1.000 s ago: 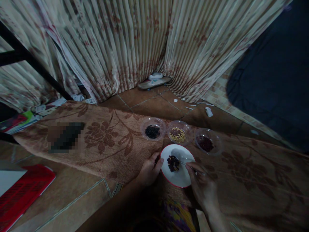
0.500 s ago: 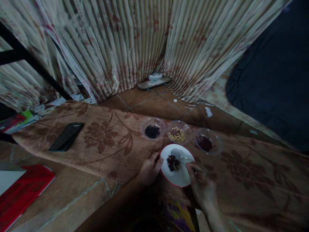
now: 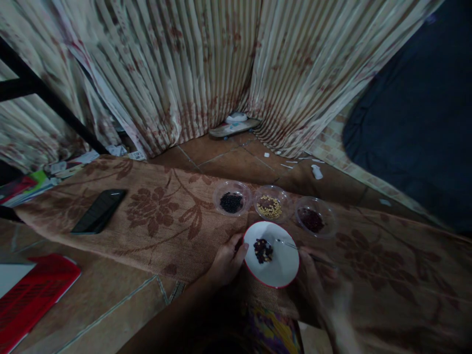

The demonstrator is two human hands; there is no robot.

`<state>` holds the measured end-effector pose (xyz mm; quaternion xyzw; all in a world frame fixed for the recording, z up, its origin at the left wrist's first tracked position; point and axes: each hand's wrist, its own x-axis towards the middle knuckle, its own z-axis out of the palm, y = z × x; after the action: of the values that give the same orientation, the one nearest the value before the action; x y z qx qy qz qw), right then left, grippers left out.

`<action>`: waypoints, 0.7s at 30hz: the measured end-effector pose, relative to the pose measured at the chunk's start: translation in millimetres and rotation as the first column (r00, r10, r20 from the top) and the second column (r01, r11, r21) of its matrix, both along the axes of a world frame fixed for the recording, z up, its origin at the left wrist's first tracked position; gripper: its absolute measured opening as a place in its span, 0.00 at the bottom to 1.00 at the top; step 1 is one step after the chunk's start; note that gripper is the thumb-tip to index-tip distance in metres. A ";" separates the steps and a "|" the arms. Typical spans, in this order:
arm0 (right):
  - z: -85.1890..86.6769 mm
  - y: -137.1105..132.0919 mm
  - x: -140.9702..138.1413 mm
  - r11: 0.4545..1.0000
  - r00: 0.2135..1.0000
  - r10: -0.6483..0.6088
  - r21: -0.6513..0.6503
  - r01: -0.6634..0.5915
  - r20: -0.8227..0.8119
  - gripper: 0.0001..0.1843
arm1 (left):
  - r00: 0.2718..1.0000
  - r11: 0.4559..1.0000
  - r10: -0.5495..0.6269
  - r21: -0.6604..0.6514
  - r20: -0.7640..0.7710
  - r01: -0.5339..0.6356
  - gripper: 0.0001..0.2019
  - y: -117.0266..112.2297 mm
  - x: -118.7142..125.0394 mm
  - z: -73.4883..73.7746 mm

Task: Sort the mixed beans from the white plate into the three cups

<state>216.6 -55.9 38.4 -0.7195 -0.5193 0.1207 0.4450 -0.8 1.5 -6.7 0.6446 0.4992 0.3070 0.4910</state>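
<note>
My right hand (image 3: 324, 282), holding a metal utensil (image 3: 288, 244), has drawn back toward three o'clock, leaving the mixed beans (image 3: 263, 251) untouched at nine o'clock in the bowl (image 3: 282, 268); my left hand (image 3: 227, 259) grips its rim.

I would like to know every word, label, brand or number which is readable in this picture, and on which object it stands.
No text can be read.
Red package: dark print-like marks, too blurred.
White paper by the curtain: dark marks, too small.
Skateboard: bluish marks, not legible.
Phone: dark, no readable text.
White dish: no lettering visible.
</note>
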 end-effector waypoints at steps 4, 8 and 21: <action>15.5 14.7 30.9 0.961 0.977 -0.208 0.193 0.198 0.035 0.16 | 1.000 1.000 0.019 -0.011 0.003 -0.019 0.17 0.0 0.8 0.6; 18.4 35.3 65.9 0.903 0.945 -0.323 0.314 0.293 0.049 0.19 | 0.999 0.999 0.034 -0.009 0.005 -0.034 0.16 0.2 0.9 1.8; 7.2 5.8 19.9 0.966 0.972 -0.180 0.158 0.204 -0.151 0.14 | 1.000 1.000 0.008 -0.003 0.008 -0.008 0.17 0.4 0.3 3.6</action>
<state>236.5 -50.1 45.5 -0.7154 -0.4241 0.0798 0.5495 -0.5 1.9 -3.0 0.6406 0.5001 0.3108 0.4929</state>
